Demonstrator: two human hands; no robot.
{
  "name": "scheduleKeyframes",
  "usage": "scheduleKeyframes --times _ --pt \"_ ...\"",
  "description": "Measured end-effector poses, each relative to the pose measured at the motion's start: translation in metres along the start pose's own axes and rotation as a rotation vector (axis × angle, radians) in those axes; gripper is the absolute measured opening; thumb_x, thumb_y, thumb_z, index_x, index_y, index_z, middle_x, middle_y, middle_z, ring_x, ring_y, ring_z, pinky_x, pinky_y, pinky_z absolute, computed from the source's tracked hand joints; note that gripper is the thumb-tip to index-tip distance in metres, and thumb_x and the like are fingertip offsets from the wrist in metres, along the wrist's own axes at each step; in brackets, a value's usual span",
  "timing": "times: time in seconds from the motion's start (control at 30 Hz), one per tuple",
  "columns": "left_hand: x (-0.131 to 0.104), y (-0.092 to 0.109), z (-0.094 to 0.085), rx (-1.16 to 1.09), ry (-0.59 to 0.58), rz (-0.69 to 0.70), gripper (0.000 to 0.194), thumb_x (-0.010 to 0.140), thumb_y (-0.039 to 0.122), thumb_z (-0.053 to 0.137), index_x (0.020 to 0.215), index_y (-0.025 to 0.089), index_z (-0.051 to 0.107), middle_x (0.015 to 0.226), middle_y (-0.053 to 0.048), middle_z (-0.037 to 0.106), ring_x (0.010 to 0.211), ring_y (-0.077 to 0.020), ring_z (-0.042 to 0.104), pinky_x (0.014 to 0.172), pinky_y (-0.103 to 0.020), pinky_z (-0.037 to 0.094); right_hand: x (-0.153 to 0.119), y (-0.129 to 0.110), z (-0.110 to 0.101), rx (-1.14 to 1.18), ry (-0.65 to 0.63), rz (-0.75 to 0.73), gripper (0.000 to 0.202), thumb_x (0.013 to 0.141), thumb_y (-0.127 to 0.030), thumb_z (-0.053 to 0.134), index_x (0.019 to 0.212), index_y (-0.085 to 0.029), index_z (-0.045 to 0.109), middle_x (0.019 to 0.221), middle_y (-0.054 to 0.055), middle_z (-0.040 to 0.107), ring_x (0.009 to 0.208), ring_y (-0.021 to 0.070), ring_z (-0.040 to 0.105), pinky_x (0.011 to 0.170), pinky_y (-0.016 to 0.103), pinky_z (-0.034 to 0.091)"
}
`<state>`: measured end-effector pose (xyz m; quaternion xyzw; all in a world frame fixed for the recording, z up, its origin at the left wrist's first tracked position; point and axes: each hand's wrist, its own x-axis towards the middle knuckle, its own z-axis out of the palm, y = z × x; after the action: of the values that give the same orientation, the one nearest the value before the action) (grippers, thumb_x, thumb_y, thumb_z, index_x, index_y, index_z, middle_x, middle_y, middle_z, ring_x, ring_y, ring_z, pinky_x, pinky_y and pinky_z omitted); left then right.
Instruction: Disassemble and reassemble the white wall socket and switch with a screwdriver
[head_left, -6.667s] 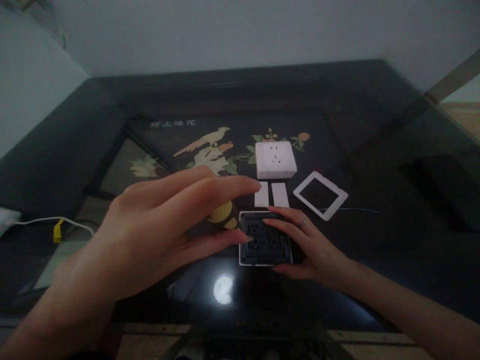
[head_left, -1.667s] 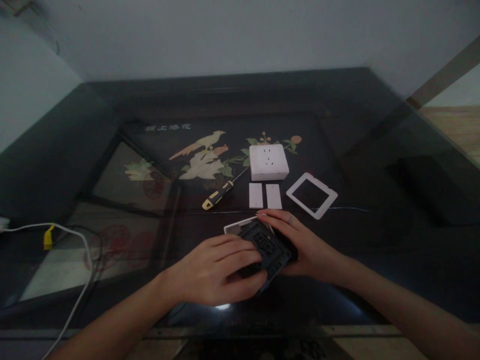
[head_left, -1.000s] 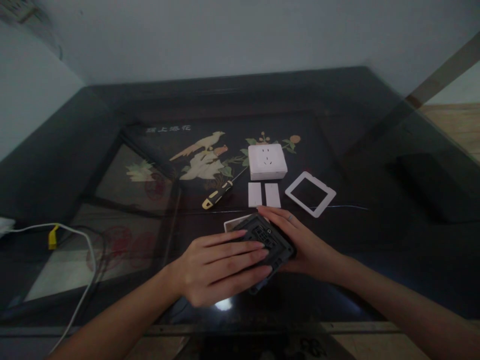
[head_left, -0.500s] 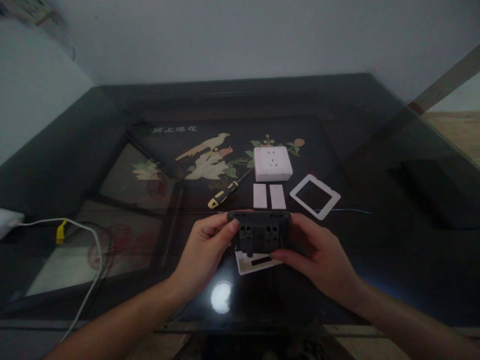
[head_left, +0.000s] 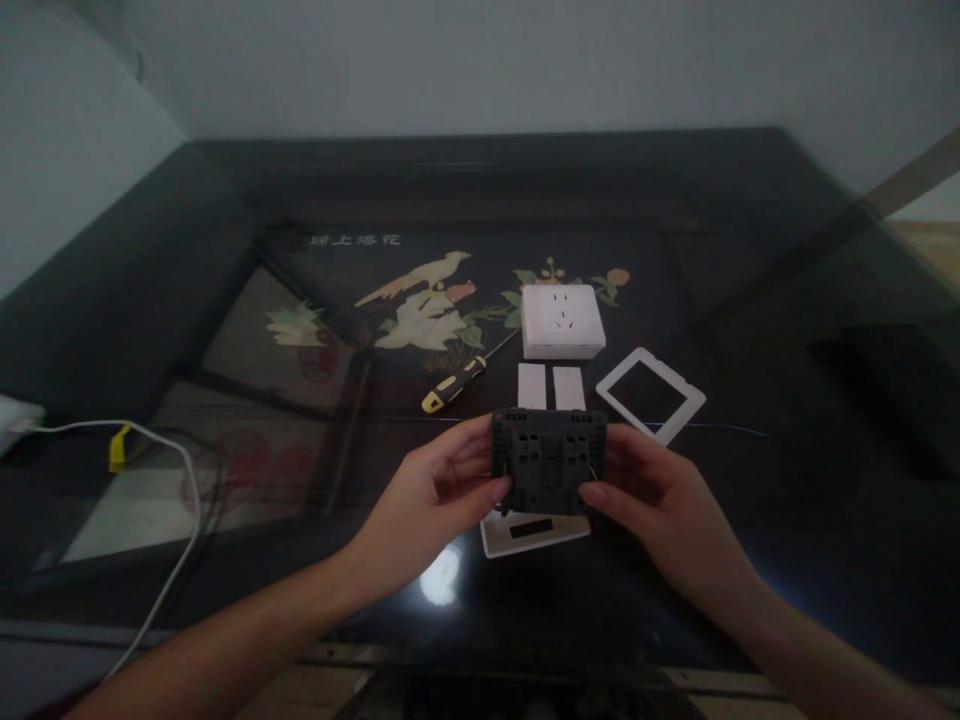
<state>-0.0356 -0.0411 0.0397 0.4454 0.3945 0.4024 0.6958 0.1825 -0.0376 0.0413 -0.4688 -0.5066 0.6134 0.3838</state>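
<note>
Between my two hands is a black wall-switch module (head_left: 550,460), tilted so that its back with small terminal holes faces me. My left hand (head_left: 442,490) grips its left edge, thumb on the back face. On the right edge, my right hand (head_left: 660,500) holds it the same way, fingers behind. Below the module lies a white plastic plate (head_left: 532,538) with a dark slot, its far part hidden. Two white switch rockers (head_left: 532,386) lie just beyond the module, their near ends covered by it. A white rectangular frame (head_left: 688,402) lies to the right, near my right fingers.
A white socket box (head_left: 564,318) stands behind the rockers. To its left is a black and yellow screwdriver (head_left: 454,386). A white cable (head_left: 191,500) with a yellow tag (head_left: 118,448) runs along the left. The glossy black tabletop (head_left: 420,190) bears a bird picture.
The module has been tipped so more of its back face shows. My left thumb has shifted lower on it. The view has shifted slightly, moving the table items right.
</note>
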Motion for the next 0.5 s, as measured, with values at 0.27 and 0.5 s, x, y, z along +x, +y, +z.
scheduleKeyframes --times 0.27,0.5 --pt "-0.0009 0.0068 0.0014 0.058 -0.007 -0.048 0.023 0.086 0.021 0.069 0.108 0.017 0.072 0.104 -0.007 0.078 0.095 -0.0203 0.074 0.087 -0.032 0.057 -0.0082 0.0017 0.0038 -0.015 0.045 -0.020 0.031 0.071 -0.030 0.083 0.098 -0.026 0.070 0.089 0.001 0.078 0.079 0.0194 0.075 0.067 0.028 0.064" --pt "0.0027 0.0023 -0.0054 -0.270 0.023 -0.196 0.022 0.084 0.032 0.076 0.100 0.017 0.077 0.102 -0.008 0.078 0.094 -0.0178 0.073 0.088 -0.026 0.055 -0.0054 0.0005 0.0004 0.074 0.056 -0.016 0.029 0.071 -0.032 0.083 0.097 -0.027 0.071 0.084 0.000 0.077 0.076 0.0155 0.073 0.066 0.023 0.061"
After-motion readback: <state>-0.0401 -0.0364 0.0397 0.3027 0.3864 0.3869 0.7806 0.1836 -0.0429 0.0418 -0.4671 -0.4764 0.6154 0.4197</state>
